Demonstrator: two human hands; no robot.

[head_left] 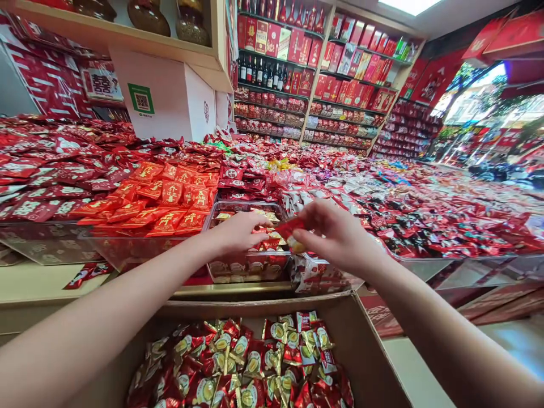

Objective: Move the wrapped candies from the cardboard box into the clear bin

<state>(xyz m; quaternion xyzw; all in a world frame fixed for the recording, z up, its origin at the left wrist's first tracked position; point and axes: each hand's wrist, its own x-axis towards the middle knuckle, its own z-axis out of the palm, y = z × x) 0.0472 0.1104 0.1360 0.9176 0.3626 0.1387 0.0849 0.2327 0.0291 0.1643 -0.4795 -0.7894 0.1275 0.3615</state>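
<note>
My right hand (342, 235) is closed on a small red and gold wrapped candy (292, 231), pinched between thumb and fingers above the right edge of a clear plastic bin (246, 259). Over that bin reaches my left hand (240, 231), its fingers stretched out and slightly bent just above the candies (270, 243) inside; I see nothing held in it. Below both hands stands an open cardboard box (369, 345), holding many red and gold wrapped candies (255, 362) with a pale yellow fruit picture.
Orange-red packets (170, 195) are heaped left of the bin, and dark red and white packets (420, 221) spread to the right. A white pillar (159, 96) bears a QR code sign (141, 101). Shelves of boxes and bottles (278, 42) line the back wall.
</note>
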